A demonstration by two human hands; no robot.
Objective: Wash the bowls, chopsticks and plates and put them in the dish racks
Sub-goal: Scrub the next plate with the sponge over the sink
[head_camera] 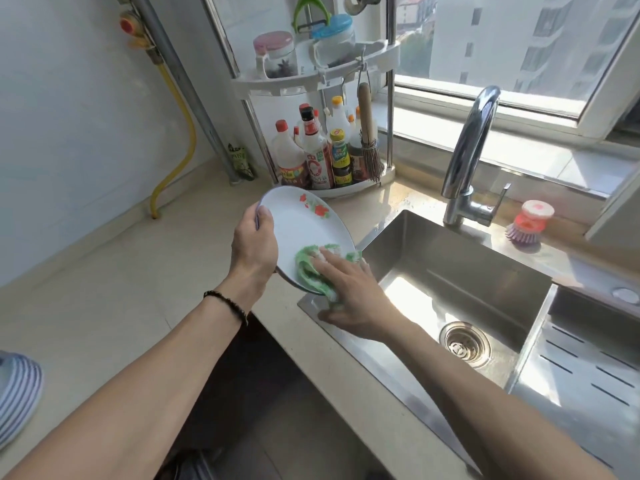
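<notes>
A white plate (301,226) with a red flower print is tilted above the counter, just left of the sink's near corner. My left hand (252,244) grips its left rim, thumb on the face and fingers behind. My right hand (349,292) presses a green and white dishcloth (311,268) against the plate's lower face with straight fingers, the thumb lying under the rim. A stack of blue-striped plates (17,396) sits at the counter's left edge, partly cut off by the frame.
The steel sink (450,271) lies to the right with a drain (464,344) and a tall faucet (467,150). A perforated steel tray (581,368) sits right of it. A corner rack of bottles (322,157) stands behind the plate. A dish brush (526,223) rests by the window.
</notes>
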